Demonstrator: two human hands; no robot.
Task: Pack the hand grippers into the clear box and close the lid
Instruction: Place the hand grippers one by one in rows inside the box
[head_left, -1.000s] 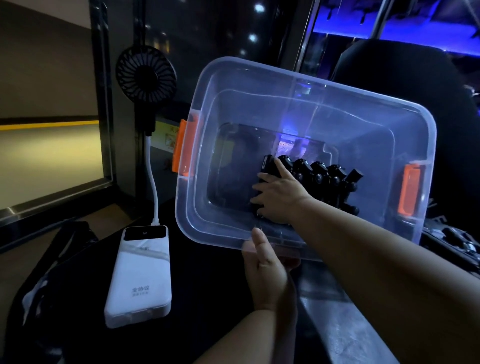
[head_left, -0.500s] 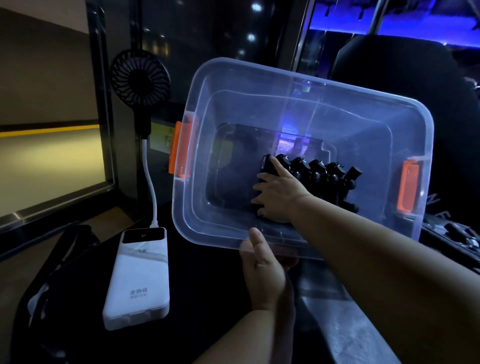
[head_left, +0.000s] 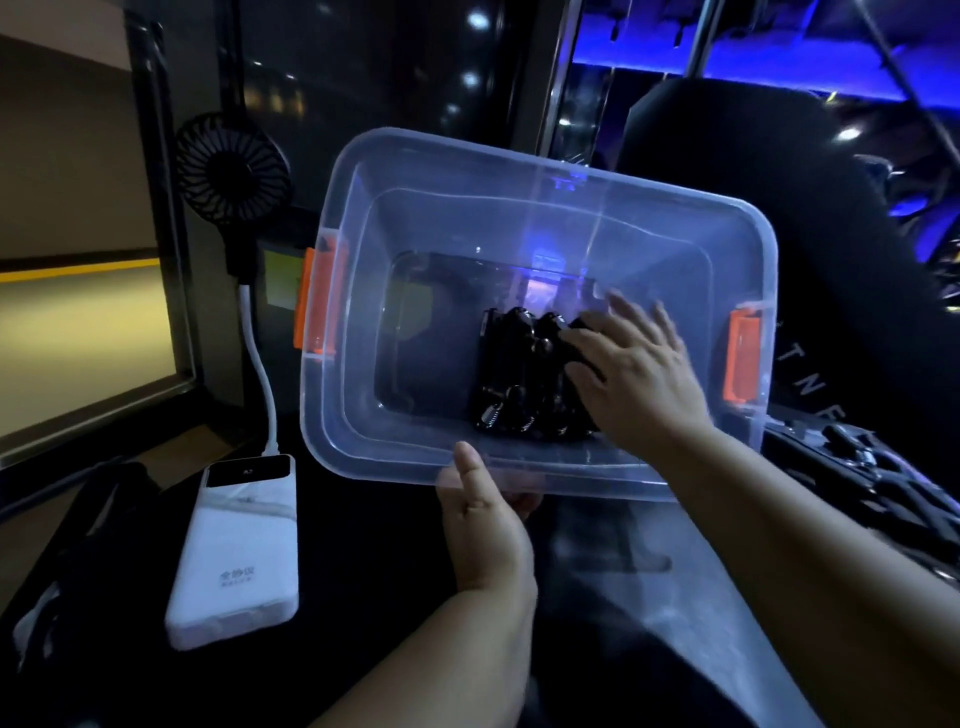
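A clear box (head_left: 343, 291) with orange side latches is tilted toward me, its opening facing the camera. My left hand (head_left: 483, 525) grips its near rim, thumb on top. Several black hand grippers (head_left: 514, 374) with metal springs lie bunched on the box floor, right of centre. My right hand (head_left: 634, 364) is inside the box with its fingers spread, lying over the right side of the bunch and blurred by motion. No lid is visible on the box.
A white power bank (head_left: 234, 551) lies at the left with a cable up to a small black fan (head_left: 231, 169). More black hand grippers (head_left: 872, 478) lie on the right past the box. A dark chair back (head_left: 779, 171) stands behind.
My right hand has let go of the left end of the gripper bunch and moved right with its fingers spread. The box has dropped slightly in view; the left hand keeps its hold.
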